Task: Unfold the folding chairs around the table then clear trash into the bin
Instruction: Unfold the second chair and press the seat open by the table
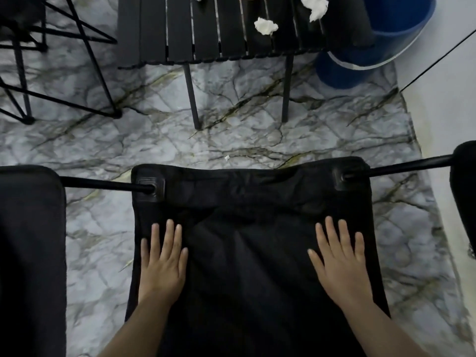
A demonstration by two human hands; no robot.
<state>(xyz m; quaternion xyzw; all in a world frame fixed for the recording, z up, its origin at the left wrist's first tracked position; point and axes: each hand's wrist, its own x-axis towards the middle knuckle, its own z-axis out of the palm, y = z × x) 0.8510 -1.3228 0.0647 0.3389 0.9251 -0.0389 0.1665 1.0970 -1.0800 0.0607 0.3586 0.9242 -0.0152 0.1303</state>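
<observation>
A black fabric folding chair stands unfolded right below me, its seat stretched between two black rods. My left hand lies flat on the left side of the seat, fingers straight. My right hand lies flat on the right side, fingers spread. Ahead stands a black slatted table. Crumpled white tissues lie on it, with a larger tissue wad near its right end. A blue bin with a clear liner stands to the right of the table.
Another black chair frame stands at the upper left. The floor is a marble-patterned mat with a tiny white scrap on it. The chair's black armrests flank the seat. A pale floor lies beyond the mat's right edge.
</observation>
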